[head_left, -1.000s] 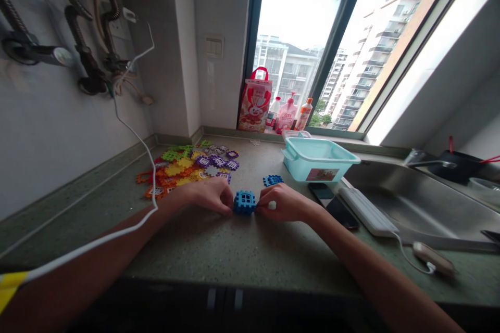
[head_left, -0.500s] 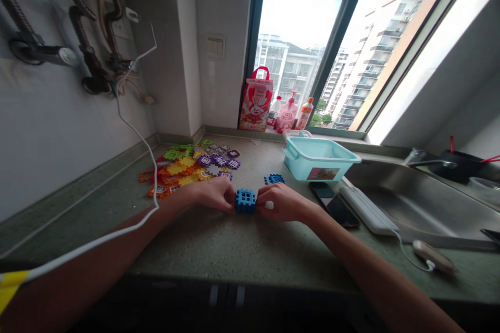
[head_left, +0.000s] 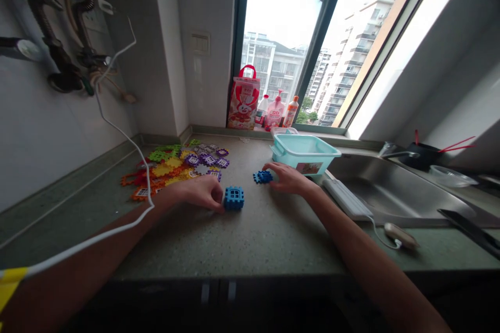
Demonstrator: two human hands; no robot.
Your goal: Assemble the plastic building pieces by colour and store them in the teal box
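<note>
A blue cube built from interlocking plastic pieces, with a window grid on its face, sits on the counter. My left hand is closed at its left side, thumb and fingers pinched against the edge. To the right and farther back lies a small pile of loose blue interlocking pieces. My right hand is beside that pile with fingers apart, the fingertips at its right edge. Whether they touch a piece is hard to make out.
Several loose purple, yellow, orange and green pieces are heaped behind my left hand. A turquoise bin stands behind my right hand. A white power strip lies by the sink. A white cord crosses over my left arm.
My right hand has let go of the cube and moved back and right to the loose blue pieces. My left hand stays at the cube. The view has shifted right.
</note>
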